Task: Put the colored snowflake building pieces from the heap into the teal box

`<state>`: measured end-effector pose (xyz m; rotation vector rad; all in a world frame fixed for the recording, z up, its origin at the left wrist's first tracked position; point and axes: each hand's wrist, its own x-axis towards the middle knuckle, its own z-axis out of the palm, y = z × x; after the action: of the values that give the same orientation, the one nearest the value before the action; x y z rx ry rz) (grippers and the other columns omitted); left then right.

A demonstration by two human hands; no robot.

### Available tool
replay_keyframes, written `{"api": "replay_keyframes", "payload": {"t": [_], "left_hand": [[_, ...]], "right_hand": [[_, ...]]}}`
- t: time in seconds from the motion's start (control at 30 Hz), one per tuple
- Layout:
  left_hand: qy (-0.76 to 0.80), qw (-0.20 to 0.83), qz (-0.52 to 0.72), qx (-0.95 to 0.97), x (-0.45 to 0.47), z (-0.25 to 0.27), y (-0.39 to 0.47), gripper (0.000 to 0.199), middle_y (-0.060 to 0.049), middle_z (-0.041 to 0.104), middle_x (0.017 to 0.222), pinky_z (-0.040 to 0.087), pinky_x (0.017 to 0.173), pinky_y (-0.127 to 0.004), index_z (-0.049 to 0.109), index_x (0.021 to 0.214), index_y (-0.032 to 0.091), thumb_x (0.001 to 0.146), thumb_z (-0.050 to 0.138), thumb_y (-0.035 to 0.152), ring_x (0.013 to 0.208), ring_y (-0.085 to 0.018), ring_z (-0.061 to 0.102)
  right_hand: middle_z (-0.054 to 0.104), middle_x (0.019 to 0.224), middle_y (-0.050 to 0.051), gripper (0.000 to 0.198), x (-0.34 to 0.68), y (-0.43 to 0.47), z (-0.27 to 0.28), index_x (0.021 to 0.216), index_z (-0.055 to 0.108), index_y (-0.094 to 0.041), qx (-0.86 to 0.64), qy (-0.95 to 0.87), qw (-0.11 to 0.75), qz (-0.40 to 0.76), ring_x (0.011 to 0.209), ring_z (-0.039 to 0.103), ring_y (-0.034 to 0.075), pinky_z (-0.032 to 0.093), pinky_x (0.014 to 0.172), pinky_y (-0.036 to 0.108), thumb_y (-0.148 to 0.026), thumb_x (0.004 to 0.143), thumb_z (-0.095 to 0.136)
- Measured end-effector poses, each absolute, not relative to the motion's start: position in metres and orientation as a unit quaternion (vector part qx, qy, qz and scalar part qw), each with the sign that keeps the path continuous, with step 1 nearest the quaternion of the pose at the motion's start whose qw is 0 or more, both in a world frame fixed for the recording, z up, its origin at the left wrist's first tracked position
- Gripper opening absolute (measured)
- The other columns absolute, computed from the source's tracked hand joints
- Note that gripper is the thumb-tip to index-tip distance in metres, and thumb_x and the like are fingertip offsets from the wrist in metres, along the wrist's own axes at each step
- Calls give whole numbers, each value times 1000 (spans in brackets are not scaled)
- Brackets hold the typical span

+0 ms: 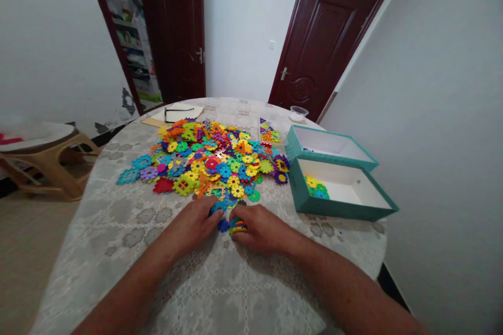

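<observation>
A stack of colourful notched plastic discs (238, 226) is gripped between the fingers and thumb of my right hand (259, 227), just above the tablecloth. My left hand (198, 222) is at the near edge of the pile, its thumb and forefinger around a blue notched disc (216, 208); its other fingers are mostly hidden. Between my two hands, a dark blue disc (223, 225) lies on the cloth. Beyond them spreads a large heap of interlocking plastic pieces (212, 159), flower-shaped and square, in many colours.
At the right stand a green open box (346, 209) with several discs in its left corner and a second box (334, 144) behind it. Farther back are a clear divided tray (269, 133), a clear bowl (298, 112) and glasses (178, 110) on paper. A stool (51, 154) stands left.
</observation>
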<state>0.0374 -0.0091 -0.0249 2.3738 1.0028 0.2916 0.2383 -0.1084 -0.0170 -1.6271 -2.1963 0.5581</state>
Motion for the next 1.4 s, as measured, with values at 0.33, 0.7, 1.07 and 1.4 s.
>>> {"api": "replay_keyframes", "payload": {"t": [0.33,0.7,1.07,1.4], "left_hand": [[372,269,131,879,36,-29,-8,29,-7,64,86,38,71,-33,52,80,22,99,38,40,80,-23,58],[383,287,165,863,31,-22,-4,35,-4,60,78,36,70,-32,51,75,22,99,38,44,74,-21,54],[390,269,150,867,27,-15,-3,31,-3,60,79,37,70,-31,52,78,22,101,39,39,75,-19,55],[360,461,205,784,27,-11,-4,36,-1,57,75,49,70,-30,49,72,21,97,47,47,74,-18,64]], "right_hand": [[72,114,12,24,318,-117,35,120,63,-22,-678,-600,405,-127,105,67,27,51,96,42,-33,99,57],[74,113,18,43,403,-132,16,128,65,-16,-814,-526,200,-148,97,70,32,52,85,42,-25,93,42],[73,119,17,55,407,-128,12,140,59,-16,-808,-497,243,-200,106,68,31,53,93,45,-23,87,50],[70,126,16,40,338,-117,26,131,65,-17,-676,-593,382,-212,118,65,31,51,107,52,-19,94,50]]}}
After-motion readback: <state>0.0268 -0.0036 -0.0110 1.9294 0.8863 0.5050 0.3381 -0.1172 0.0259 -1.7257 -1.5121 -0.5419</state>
